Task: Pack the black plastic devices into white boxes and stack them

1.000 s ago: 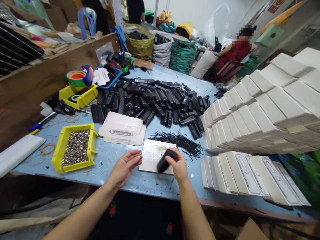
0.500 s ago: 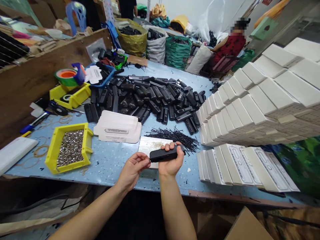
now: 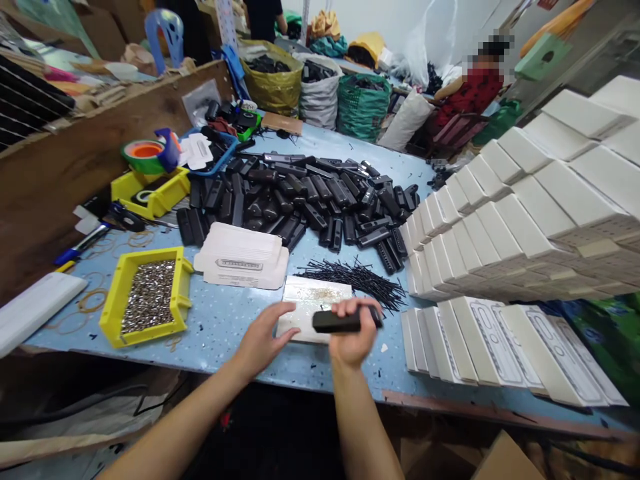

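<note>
My right hand grips a black oblong plastic device, held level just above the near edge of the blue table. My left hand is beside it on the left, fingers apart, empty, its fingertips resting on a pale flat plate that lies on the table. A bundle of thin black ties lies just beyond the plate. Further back spreads a big heap of the same black devices. A stack of flat white cartons lies left of the plate.
A yellow bin of small metal parts stands at the left front. Rows of white boxes fill the right side. Tape rolls on a yellow bin and sacks stand further back. A person in red sits far right.
My right hand lifted the black device off the plate, turned it level, then lowered it a little. My left hand moved from near the device down onto the plate.
</note>
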The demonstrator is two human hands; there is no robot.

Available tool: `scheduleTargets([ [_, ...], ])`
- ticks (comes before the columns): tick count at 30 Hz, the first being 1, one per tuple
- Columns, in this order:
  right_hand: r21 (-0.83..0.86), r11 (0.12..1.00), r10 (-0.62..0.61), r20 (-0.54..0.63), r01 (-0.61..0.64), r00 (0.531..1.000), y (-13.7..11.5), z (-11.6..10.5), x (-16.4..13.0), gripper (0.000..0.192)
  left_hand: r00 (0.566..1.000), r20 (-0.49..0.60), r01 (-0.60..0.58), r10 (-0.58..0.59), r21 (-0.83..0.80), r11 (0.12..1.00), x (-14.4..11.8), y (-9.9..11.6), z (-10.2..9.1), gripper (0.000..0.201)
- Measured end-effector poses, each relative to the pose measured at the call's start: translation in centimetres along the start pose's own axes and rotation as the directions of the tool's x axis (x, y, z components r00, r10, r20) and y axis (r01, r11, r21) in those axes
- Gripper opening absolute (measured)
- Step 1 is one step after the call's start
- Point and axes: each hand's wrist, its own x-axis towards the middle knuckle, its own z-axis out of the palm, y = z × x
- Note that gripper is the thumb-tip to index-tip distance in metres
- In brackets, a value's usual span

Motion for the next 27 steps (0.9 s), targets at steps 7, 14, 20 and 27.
scheduleTargets([
  [7,-0.463,0.886,0.103,0.258,0.029,0.961,2.4,-4.3,2.8,0.036,0.994,0.094,-0.045,-0.054,0.809,0.587,6.4,-5.3,-9.4,0.057],
  [14,-0.854,0.488,-0.210,0.088,0.183,0.974,4.8,-6.7,5.4,0.051,0.972,0.222,-0.153,-0.076,0.846,0.511,8.4,-4.0,-10.4,0.055],
  [20,-0.807,0.380,-0.425,0.281,0.451,0.860,2.1,-5.2,3.4,0.034,0.810,0.554,-0.257,-0.193,0.631,0.732,7.9,1.1,-12.8,0.022],
  [27,-0.519,0.226,-0.258,0.784,0.825,0.564,-1.7,1.7,-2.2,0.042,0.748,0.642,0.274,-0.167,-0.070,0.959,1.3,4.7,-6.8,0.038],
])
